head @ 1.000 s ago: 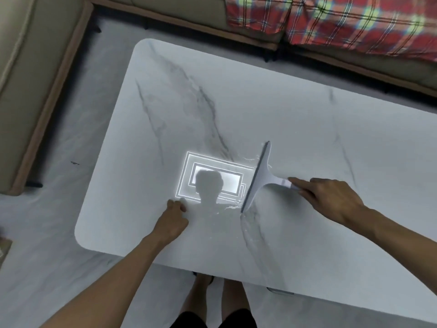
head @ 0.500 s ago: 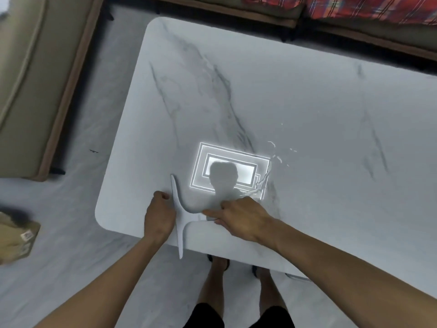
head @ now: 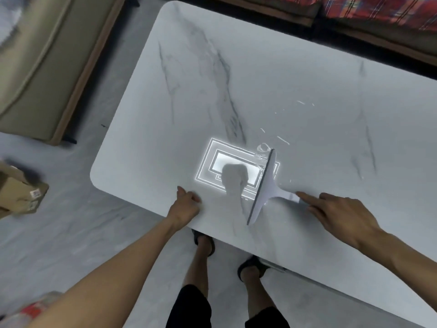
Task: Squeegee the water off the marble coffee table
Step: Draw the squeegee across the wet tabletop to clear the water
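A: What is seen in the head view, near the middle of the frame?

B: A white squeegee (head: 264,185) is laid on the marble coffee table (head: 295,74). It looks light and stiff, with a soft blade edge. It is best held by the short handle on its right.

A: How is it held?

B: The handle is pinched by the right hand (head: 340,216), fingers closed on it, one finger pointed along it. The left hand (head: 186,207) is pressed on the table edge, fingers curled, nothing held.

A: And the top?

B: It is smooth and likely slippery. Water drops (head: 282,139) are seen above the blade.

A: The room?

B: A sofa (head: 35,55) is seen at upper left, a plaid blanket (head: 378,8) at upper right, a box (head: 19,192) at the left edge.
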{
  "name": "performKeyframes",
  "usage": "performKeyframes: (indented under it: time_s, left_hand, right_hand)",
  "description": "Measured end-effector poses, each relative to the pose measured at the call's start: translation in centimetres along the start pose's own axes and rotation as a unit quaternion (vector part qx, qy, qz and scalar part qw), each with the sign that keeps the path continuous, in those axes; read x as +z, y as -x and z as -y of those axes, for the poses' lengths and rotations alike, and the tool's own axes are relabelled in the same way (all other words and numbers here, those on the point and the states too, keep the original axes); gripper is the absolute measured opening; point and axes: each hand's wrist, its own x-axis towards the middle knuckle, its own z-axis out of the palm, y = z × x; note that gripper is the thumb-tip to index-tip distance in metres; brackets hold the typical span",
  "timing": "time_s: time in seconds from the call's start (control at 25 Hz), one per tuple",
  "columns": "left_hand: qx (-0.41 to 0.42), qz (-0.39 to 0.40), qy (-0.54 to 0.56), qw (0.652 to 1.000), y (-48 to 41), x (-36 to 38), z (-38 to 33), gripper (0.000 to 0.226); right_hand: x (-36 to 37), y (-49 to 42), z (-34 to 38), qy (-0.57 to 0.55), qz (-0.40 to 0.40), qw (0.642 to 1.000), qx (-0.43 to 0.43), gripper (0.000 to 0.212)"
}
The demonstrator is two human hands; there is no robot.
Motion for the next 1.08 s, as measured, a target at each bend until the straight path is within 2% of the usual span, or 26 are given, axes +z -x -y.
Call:
performKeyframes:
  time_s: [0.08,0.12,0.24,0.32,0.48,0.6,0.68,0.92,1.0,1.08]
  left_hand:
    - [0.0,-0.033,0.053,0.998,0.6,0.5,0.3,0.047]
    - [0.001,-0.067,0.091,0.994,1.1,0.6,0.8,0.044]
    - [-0.023,-0.211,0.19,0.959,2.9,0.0,3.3,0.029]
    - [-0.044,-0.274,0.207,0.938,3.7,-1.5,5.5,0.026]
    - [-0.064,-0.293,0.194,0.934,3.3,-5.1,9.0,0.03]
    - [-0.055,-0.26,0.153,0.952,2.2,-6.0,9.5,0.031]
    - [-0.046,-0.212,0.135,0.967,1.6,-5.8,8.9,0.029]
    - [0.031,-0.065,0.06,0.996,0.8,-2.7,5.3,0.029]
    - [0.054,-0.053,0.042,0.996,0.7,-1.8,4.0,0.027]
    - [0.066,-0.082,0.024,0.994,0.7,-1.3,3.3,0.026]
  right_hand:
    - [-0.4,0.3,0.9,0.01,-0.016,1.0,-0.015,0.053]
    - [-0.6,-0.1,2.3,-0.004,-0.018,0.999,-0.042,0.052]
    - [-0.6,-3.7,9.4,-0.043,0.014,0.984,-0.175,0.042]
    - [0.1,-6.9,15.2,-0.024,0.038,0.966,-0.256,0.042]
    - [0.5,-13.9,23.2,0.019,0.016,0.952,-0.304,0.04]
    - [0.1,-17.5,24.7,-0.004,-0.005,0.965,-0.264,0.036]
    - [-0.2,-17.8,23.0,-0.013,-0.029,0.975,-0.22,0.034]
    - [-0.6,-9.6,9.9,-0.031,-0.042,0.998,-0.021,0.036]
    - [-0.9,-5.8,6.2,-0.03,-0.041,0.998,0.037,0.04]
    - [-1.5,-3.1,4.6,-0.036,-0.045,0.996,0.068,0.044]
